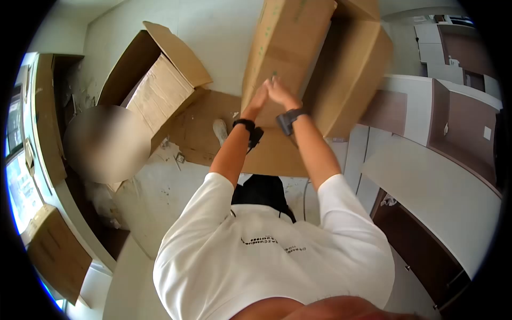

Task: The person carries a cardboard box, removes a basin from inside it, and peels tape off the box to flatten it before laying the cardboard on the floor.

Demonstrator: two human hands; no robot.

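Observation:
A tall brown cardboard box (282,48) stands in front of me, its long flap or side panel facing me. My left hand (257,101) and my right hand (281,94) meet at the fingertips in front of that panel. Whether the fingers hold anything small is too blurred to tell. Both wrists wear dark bands. To the right of my hands, the open inside of the box (333,69) shows, with its outer side beyond. Below my hands, a flat cardboard sheet (202,125) lies on the floor.
At the left is another open carton (184,58) with a cardboard piece (157,93) in it, beside a blurred round area. Cabinets with a pale panel (421,165) line the right. Cardboard (58,253) leans by the window. Debris (180,158) litters the floor.

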